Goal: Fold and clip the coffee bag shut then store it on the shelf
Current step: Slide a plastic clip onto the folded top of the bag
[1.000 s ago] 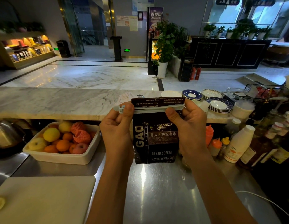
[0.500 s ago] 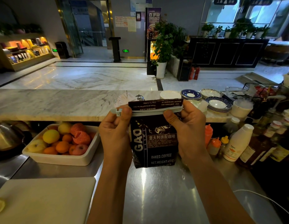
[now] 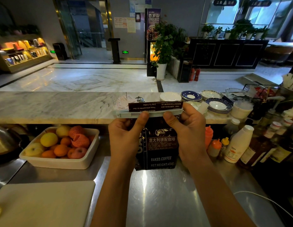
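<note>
At frame centre the coffee bag [image 3: 160, 148] stands upright above the tabletop [image 3: 159, 194], its clip [image 3: 149, 113] lying left-to-right across the fold, left hand [image 3: 126, 138] and right hand [image 3: 190, 133] both pinching it, equally near.

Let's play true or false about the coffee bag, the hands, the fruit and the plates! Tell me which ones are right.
1. Both hands, left hand and right hand, hold the coffee bag. True.
2. The clip sits across the bag's folded top. True.
3. The fruit tray is right of the bag. False: it is on the left.
4. The bag lies flat on the counter. False: it is upright.
5. Plates are stacked on the marble ledge. True.
</note>
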